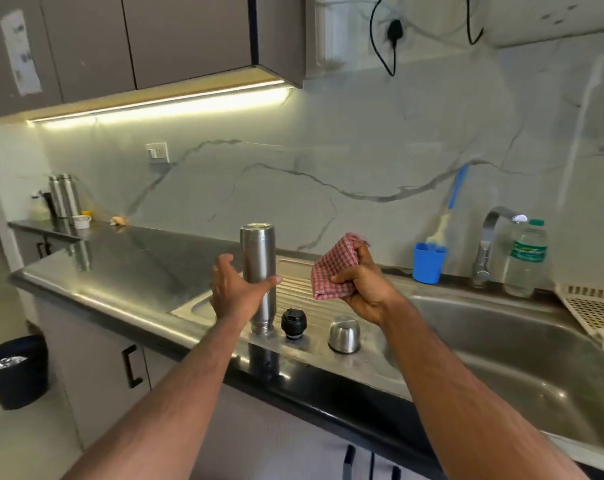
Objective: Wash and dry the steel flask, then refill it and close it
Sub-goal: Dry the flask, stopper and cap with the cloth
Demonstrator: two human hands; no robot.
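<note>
The steel flask point(258, 271) stands upside down, neck down, on the ribbed drainboard point(304, 292) of the sink. My left hand point(234, 289) is spread beside it on the left; the thumb reaches across the flask's front and the fingers are straight, not closed round it. My right hand point(361, 289) is raised to the right of the flask and grips a bunched red-and-white checked cloth point(331, 273). The black inner stopper point(293, 323) and the steel cup lid point(344, 334), mouth down, sit on the drainboard in front.
The sink basin point(501, 358) lies to the right, with a tap point(491, 244), a plastic water bottle point(525, 261) and a blue cup point(428, 263) holding a brush behind it. A white rack point(595, 313) sits far right. Two other steel flasks point(65, 195) stand far left; a black bin point(15, 372) is on the floor.
</note>
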